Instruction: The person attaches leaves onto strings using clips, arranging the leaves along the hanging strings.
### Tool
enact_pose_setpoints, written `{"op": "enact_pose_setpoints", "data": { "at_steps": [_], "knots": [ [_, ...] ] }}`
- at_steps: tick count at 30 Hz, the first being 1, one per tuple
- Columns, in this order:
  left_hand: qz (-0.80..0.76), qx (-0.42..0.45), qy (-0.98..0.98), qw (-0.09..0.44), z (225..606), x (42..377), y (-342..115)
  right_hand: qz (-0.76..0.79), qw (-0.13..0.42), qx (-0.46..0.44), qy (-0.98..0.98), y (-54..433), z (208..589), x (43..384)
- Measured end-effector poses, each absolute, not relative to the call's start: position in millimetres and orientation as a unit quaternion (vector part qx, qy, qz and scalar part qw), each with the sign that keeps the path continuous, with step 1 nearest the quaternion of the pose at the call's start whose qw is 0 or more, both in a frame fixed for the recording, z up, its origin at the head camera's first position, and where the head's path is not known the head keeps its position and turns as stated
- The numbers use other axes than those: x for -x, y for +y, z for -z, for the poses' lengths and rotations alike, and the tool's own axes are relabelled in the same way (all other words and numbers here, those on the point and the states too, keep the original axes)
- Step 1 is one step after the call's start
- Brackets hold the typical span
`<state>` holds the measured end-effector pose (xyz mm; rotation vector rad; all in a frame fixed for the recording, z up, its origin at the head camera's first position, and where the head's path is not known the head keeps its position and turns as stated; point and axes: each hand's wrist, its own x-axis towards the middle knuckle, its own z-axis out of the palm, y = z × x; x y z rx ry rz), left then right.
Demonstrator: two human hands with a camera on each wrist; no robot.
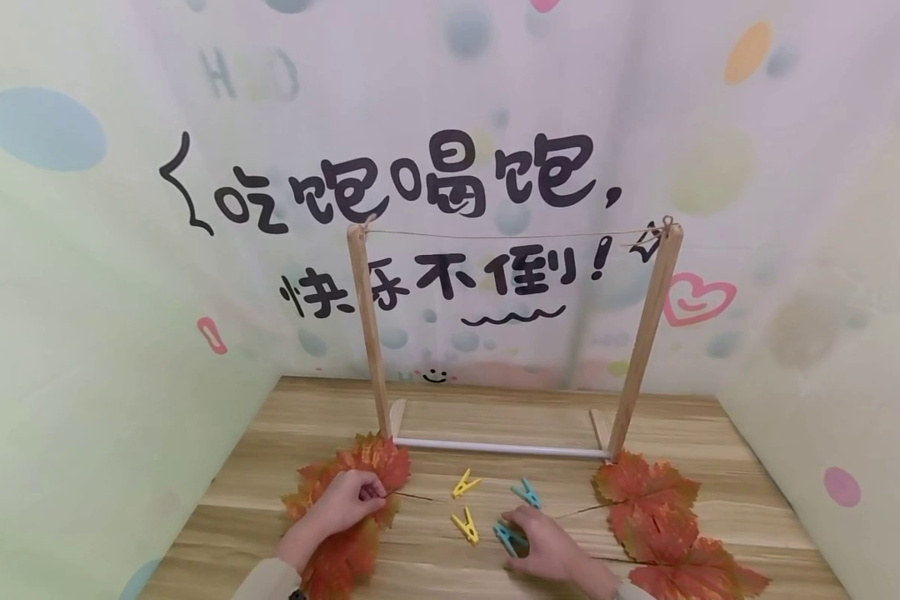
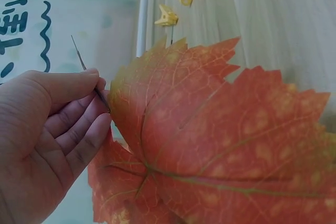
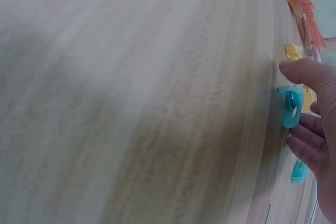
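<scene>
My left hand (image 1: 352, 500) pinches the thin dark stem (image 2: 79, 59) of a red-orange maple leaf (image 2: 226, 145) between thumb and fingertips. Other leaves lie beneath it at the left of the table. My right hand (image 1: 547, 546) is low over the table around the nearer blue clothespin (image 1: 508, 537). In the right wrist view, that clothespin (image 3: 292, 106) lies between the spread thumb and fingers, with the thumb apart from it. Just beyond is a second blue clothespin (image 1: 527, 493). Two yellow clothespins, one farther (image 1: 465, 483) and one nearer (image 1: 466, 527), lie between the hands.
Behind the clothespins stands a wooden frame, its left post (image 1: 371, 333) and right post (image 1: 648, 342) joined by a string (image 1: 495, 237) on top and a white rod (image 1: 495, 448) below. More maple leaves (image 1: 656, 521) lie at right. A printed curtain (image 1: 435, 100) hangs behind.
</scene>
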<state>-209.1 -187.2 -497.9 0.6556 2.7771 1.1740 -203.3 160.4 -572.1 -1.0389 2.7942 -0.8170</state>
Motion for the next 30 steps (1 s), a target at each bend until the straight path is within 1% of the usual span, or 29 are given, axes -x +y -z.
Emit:
{"op": "enact_pose_setpoints", "data": {
  "at_steps": [8,13,19,26,30],
  "knots": [
    [-0.386,-0.210,0.898,0.026,490.3,212.5,-186.3,0.277,0.030,0.317,0.907,162.6,579.6,201.8],
    [-0.382,-0.199,0.902,0.022,486.0,213.7,-184.5,0.283,0.018,0.330,0.901,163.5,580.1,201.1],
    [-0.383,-0.196,0.903,-0.001,481.2,218.5,-180.3,0.273,0.024,0.344,0.898,164.0,578.8,200.6],
    [-0.398,-0.171,0.901,-0.005,469.5,225.9,-172.3,0.233,0.015,0.357,0.904,164.4,576.6,200.0],
    [-0.408,-0.160,0.899,-0.015,460.7,229.4,-166.5,0.242,0.016,0.352,0.904,164.9,572.8,200.3]
  ]
}}
